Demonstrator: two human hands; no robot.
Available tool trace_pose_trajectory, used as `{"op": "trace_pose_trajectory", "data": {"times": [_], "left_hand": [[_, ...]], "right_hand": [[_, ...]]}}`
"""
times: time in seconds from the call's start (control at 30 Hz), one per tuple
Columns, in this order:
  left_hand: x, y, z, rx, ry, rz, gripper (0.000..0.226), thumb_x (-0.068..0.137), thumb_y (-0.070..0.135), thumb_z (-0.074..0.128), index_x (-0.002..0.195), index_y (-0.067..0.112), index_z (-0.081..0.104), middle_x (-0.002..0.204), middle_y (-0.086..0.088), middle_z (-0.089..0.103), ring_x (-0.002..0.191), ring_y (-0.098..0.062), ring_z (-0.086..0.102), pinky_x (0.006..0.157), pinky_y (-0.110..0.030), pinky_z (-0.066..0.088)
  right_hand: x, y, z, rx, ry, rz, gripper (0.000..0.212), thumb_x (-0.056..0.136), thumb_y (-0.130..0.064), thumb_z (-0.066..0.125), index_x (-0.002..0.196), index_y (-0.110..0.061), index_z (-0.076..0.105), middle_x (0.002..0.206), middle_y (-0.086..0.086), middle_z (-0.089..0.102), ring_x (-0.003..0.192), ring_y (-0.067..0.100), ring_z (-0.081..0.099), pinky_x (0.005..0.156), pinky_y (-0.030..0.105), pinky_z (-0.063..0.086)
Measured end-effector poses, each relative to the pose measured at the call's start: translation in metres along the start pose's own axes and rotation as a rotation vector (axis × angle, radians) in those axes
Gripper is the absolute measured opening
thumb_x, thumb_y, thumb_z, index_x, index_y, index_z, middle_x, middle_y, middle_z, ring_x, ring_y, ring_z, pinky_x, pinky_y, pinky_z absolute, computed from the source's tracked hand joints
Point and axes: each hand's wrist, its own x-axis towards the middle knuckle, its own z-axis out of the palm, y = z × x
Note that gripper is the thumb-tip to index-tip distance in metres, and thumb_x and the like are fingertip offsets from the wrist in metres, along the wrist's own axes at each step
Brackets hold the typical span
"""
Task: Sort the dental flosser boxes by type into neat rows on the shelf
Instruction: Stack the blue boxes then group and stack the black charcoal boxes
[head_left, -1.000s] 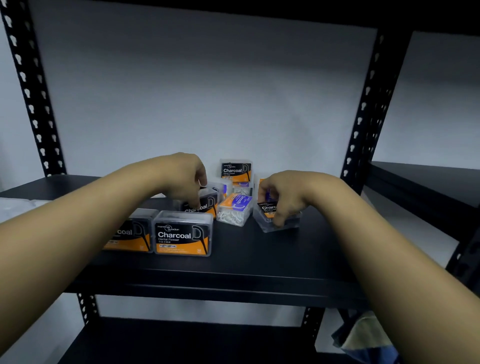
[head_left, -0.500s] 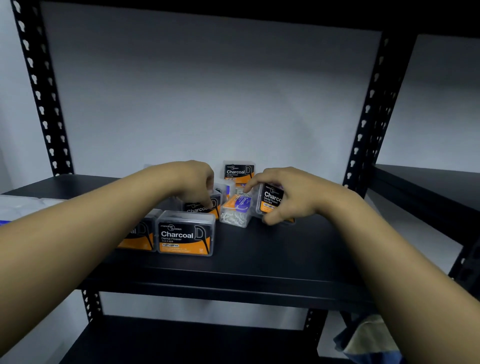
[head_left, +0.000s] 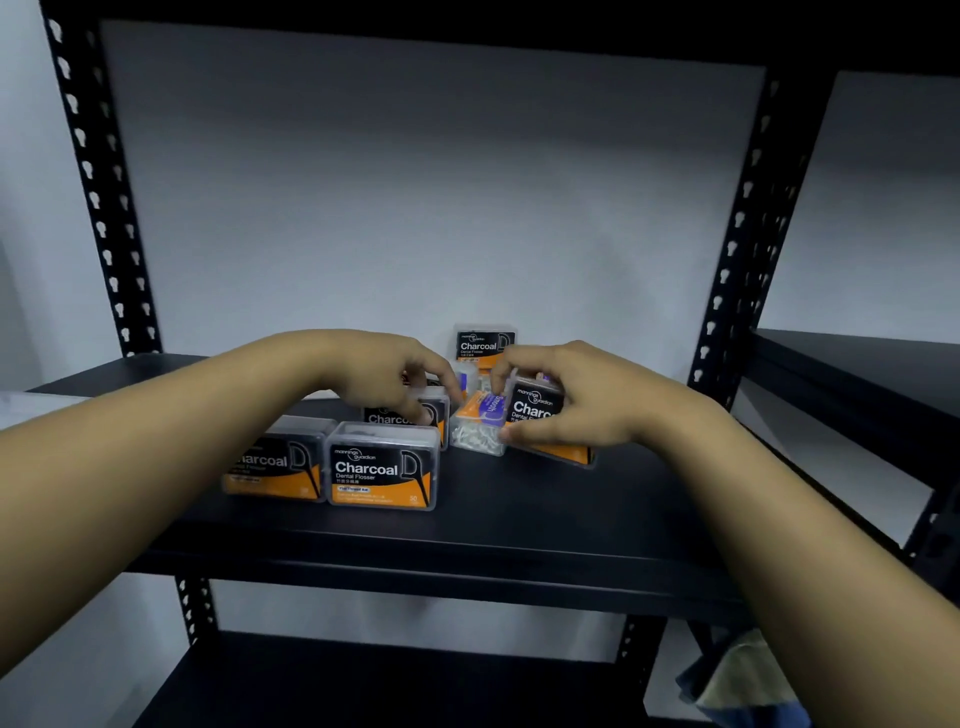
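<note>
Flosser boxes crowd the middle of the shelf (head_left: 519, 519); my right hand (head_left: 566, 402) has lifted one charcoal box (head_left: 540, 415) up off its back since a second ago, so it now tilts label-forward, its long axis across the shelf, ready to join the row; my right fingers grip it by its top and left end. My left hand (head_left: 387, 376) pinches a second charcoal box (head_left: 402, 415) behind the two front boxes (head_left: 382, 467), which stand upright facing me. A purple-label box (head_left: 480, 423) lies skewed between my hands.
</note>
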Motion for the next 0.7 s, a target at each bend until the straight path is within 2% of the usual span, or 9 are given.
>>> {"op": "trace_pose_trajectory", "data": {"times": [0.1,0.2,0.23,0.3,0.37,0.5,0.53,0.63,0.7], "left_hand": [[-0.005,-0.001,-0.001,-0.021,0.026,0.036,0.037,0.087,0.029,0.077,0.116,0.050,0.066,0.096,0.006,0.061,0.071,0.002,0.053,0.069,-0.020,0.040],[-0.010,-0.001,-0.001,-0.027,0.039,0.054,0.036,0.090,0.018,0.074,0.122,0.035,0.067,0.077,0.033,0.060,0.056,0.015,0.048,0.057,-0.007,0.034],[-0.011,-0.003,-0.001,-0.027,0.045,0.059,0.037,0.091,0.016,0.073,0.124,0.032,0.067,0.072,0.036,0.060,0.053,0.015,0.048,0.054,-0.005,0.034],[-0.012,-0.006,-0.002,-0.029,0.059,0.049,0.038,0.092,0.018,0.072,0.126,0.033,0.066,0.064,0.019,0.054,0.047,0.013,0.047,0.049,-0.008,0.030],[-0.012,-0.011,-0.002,-0.025,0.056,0.037,0.040,0.091,0.024,0.074,0.127,0.037,0.065,0.068,0.014,0.046,0.047,0.012,0.047,0.053,-0.015,0.031],[-0.006,-0.027,0.002,-0.044,0.043,0.064,0.041,0.088,0.030,0.076,0.124,0.046,0.065,0.101,0.000,0.063,0.062,0.001,0.047,0.066,-0.024,0.038],[-0.005,-0.029,0.003,-0.042,0.049,0.069,0.041,0.088,0.030,0.076,0.123,0.046,0.065,0.104,-0.002,0.064,0.062,0.001,0.048,0.066,-0.025,0.038],[-0.004,-0.029,0.003,-0.044,0.053,0.075,0.041,0.089,0.028,0.075,0.126,0.041,0.065,0.098,-0.001,0.061,0.055,0.009,0.049,0.062,-0.024,0.036],[-0.005,-0.029,0.002,-0.035,0.049,0.087,0.041,0.089,0.028,0.075,0.127,0.040,0.065,0.095,0.001,0.060,0.056,0.009,0.049,0.063,-0.025,0.038]], "right_hand": [[0.001,-0.008,0.006,-0.019,0.027,0.033,0.063,0.056,-0.063,0.071,0.114,-0.043,0.058,0.097,-0.011,0.069,0.076,0.005,0.062,0.070,0.032,0.053],[0.002,-0.017,0.015,0.005,-0.005,0.013,0.058,0.056,-0.056,0.077,0.110,-0.039,0.064,0.095,-0.018,0.068,0.073,-0.006,0.059,0.067,0.025,0.047],[0.002,-0.020,0.018,0.031,-0.019,0.013,0.054,0.058,-0.051,0.081,0.108,-0.039,0.066,0.096,-0.020,0.068,0.075,-0.008,0.060,0.068,0.023,0.048],[0.004,-0.024,0.024,0.079,-0.045,0.006,0.049,0.061,-0.045,0.086,0.106,-0.039,0.069,0.102,-0.021,0.070,0.086,-0.005,0.064,0.077,0.029,0.056],[0.005,-0.025,0.031,0.103,-0.068,-0.011,0.048,0.063,-0.045,0.089,0.106,-0.039,0.070,0.109,-0.018,0.072,0.098,0.001,0.067,0.088,0.036,0.058],[0.003,-0.026,0.039,0.167,-0.058,-0.029,0.044,0.068,-0.039,0.093,0.107,-0.034,0.074,0.110,-0.018,0.073,0.102,-0.001,0.068,0.095,0.036,0.057],[0.003,-0.026,0.040,0.173,-0.053,-0.030,0.043,0.069,-0.039,0.093,0.107,-0.032,0.074,0.110,-0.018,0.074,0.102,-0.001,0.069,0.095,0.036,0.057],[0.002,-0.029,0.041,0.194,-0.047,-0.017,0.042,0.070,-0.041,0.094,0.106,-0.031,0.075,0.107,-0.017,0.074,0.099,-0.002,0.070,0.094,0.035,0.058],[0.003,-0.030,0.042,0.205,-0.040,-0.015,0.042,0.069,-0.043,0.094,0.105,-0.032,0.075,0.105,-0.016,0.073,0.098,-0.001,0.070,0.094,0.036,0.058]]}}
